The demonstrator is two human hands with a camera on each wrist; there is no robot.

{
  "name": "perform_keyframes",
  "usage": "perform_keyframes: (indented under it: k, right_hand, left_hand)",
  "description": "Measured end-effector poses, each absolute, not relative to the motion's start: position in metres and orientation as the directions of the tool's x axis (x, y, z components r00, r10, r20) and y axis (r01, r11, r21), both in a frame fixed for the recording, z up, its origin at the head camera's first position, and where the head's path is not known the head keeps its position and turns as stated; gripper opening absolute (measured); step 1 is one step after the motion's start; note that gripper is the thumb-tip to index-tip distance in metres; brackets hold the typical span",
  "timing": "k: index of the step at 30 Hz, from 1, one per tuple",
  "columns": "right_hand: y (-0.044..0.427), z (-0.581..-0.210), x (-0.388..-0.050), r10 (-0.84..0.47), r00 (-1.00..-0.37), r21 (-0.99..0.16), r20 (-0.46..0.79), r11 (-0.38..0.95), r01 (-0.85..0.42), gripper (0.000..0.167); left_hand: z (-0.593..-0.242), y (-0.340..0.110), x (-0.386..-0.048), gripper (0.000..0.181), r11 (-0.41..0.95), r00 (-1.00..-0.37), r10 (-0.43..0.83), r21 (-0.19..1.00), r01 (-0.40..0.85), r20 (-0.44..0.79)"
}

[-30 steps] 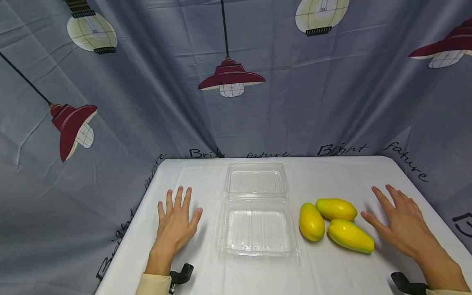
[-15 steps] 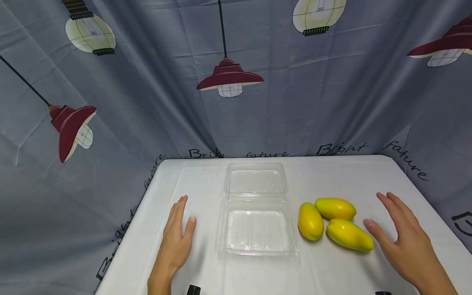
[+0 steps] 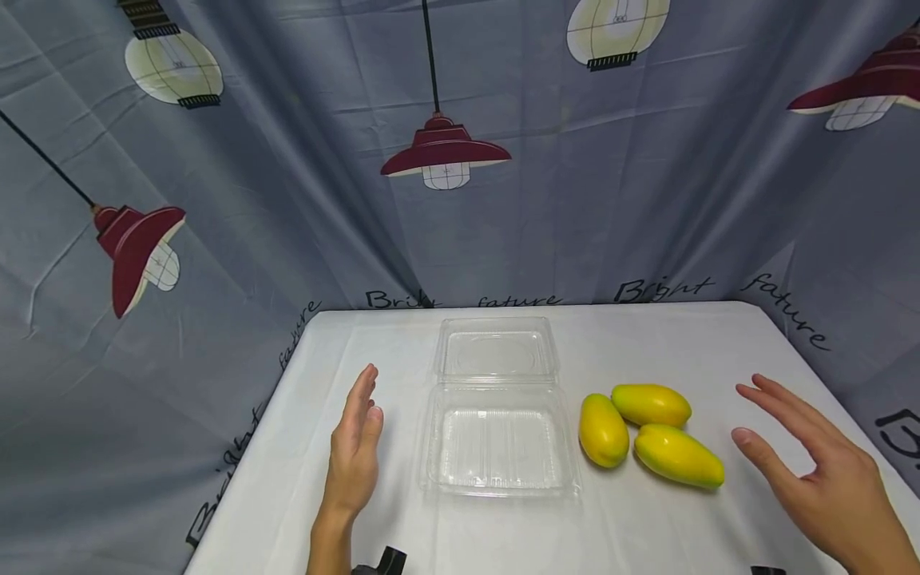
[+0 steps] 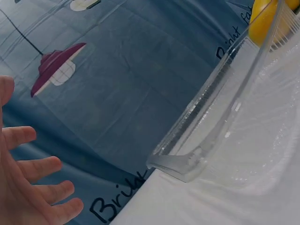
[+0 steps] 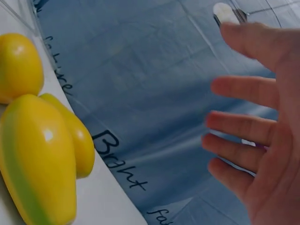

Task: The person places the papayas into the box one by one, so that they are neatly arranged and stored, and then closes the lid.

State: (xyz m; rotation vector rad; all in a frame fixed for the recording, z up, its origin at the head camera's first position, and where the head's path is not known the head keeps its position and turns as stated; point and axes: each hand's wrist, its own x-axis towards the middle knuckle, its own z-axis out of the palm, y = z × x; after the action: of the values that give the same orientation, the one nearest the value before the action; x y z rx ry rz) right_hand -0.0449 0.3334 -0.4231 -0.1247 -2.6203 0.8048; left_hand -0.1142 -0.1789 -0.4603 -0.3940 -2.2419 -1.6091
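Observation:
A clear plastic clamshell box (image 3: 503, 443) lies with its lid (image 3: 496, 351) folded back, at the middle of the white table. Three yellow mangoes (image 3: 679, 457) are grouped just right of it; the right wrist view shows a green streak along one mango (image 5: 40, 159). My left hand (image 3: 352, 459) hovers left of the box, palm turned inward, touching nothing. To the right of the mangoes my right hand (image 3: 826, 471) is held in the air, thumb apart from the extended fingers, and nothing is in it.
The white-covered table (image 3: 381, 335) ends at a grey-blue curtain (image 3: 302, 200) printed with lamps and lettering, which hangs behind and at both sides. A black wrist mount (image 3: 388, 561) shows beside the left wrist.
Both hands have turned from palm down to palms facing inward. The right hand has shifted slightly right, away from the mangoes. Box and mangoes stay in place.

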Motion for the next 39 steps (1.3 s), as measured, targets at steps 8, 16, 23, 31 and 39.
perform_keyframes:
  k: [8,16,23,31,39]
  right_hand:
    - [0.352,-0.443,-0.053,0.204,-0.957,-0.669,0.204,0.743,0.016,0.074]
    - [0.370,-0.457,-0.073,0.074,-0.979,-0.647,0.187,0.760,-0.066,0.069]
    - [0.390,-0.467,-0.084,0.005,-0.995,-0.666,0.096,0.744,-0.061,0.068]
    - [0.399,-0.482,-0.084,-0.014,-0.997,-0.697,-0.071,0.716,0.039,0.072]
    - [0.395,-0.492,-0.086,-0.022,-0.989,-0.703,-0.146,0.706,0.088,0.077]
  left_hand:
    - [-0.481,-0.171,-0.131,0.057,0.278,-0.954,0.080,0.913,0.300,0.289]
    - [-0.498,-0.164,-0.141,0.057,0.300,-0.969,0.174,0.928,0.222,0.176]
    - [-0.508,-0.160,-0.147,0.056,0.227,-0.960,0.245,0.954,0.197,0.140]
    - [-0.514,-0.156,-0.151,0.057,0.182,-0.947,0.306,0.971,0.158,0.097]
    - [-0.517,-0.153,-0.154,0.058,0.165,-0.937,0.338,0.975,0.151,0.088]
